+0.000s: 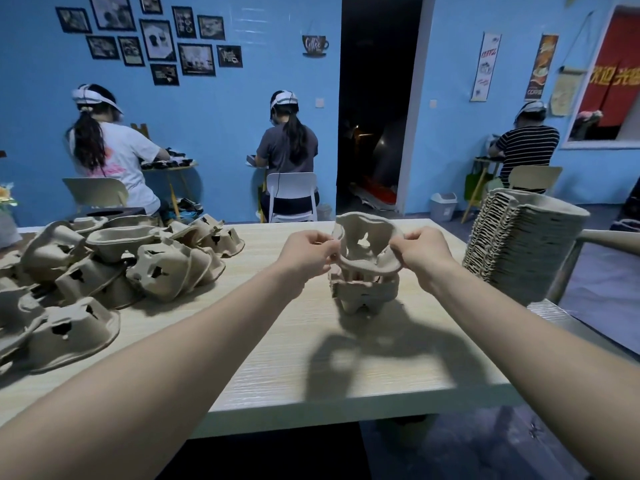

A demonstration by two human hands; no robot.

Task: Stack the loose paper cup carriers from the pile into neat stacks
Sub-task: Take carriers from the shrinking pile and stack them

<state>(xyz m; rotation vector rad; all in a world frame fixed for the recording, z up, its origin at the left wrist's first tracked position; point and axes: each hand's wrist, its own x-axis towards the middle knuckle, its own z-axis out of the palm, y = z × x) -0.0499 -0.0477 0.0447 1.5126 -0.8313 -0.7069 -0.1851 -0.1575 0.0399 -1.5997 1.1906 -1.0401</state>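
Blue-walled room, pale wood-grain table (277, 358) up front. Over its middle, the left hand (306, 251) and right hand (420, 252) each pinch an edge of a tilted grey-brown moulded-pulp cup carrier (367, 242), fingers curled tight, just above a short stack of nested carriers (363, 292). Left of that stack sprawls the loose pile of carriers (104, 268); to its right stands a tall stack of carriers (519, 244).
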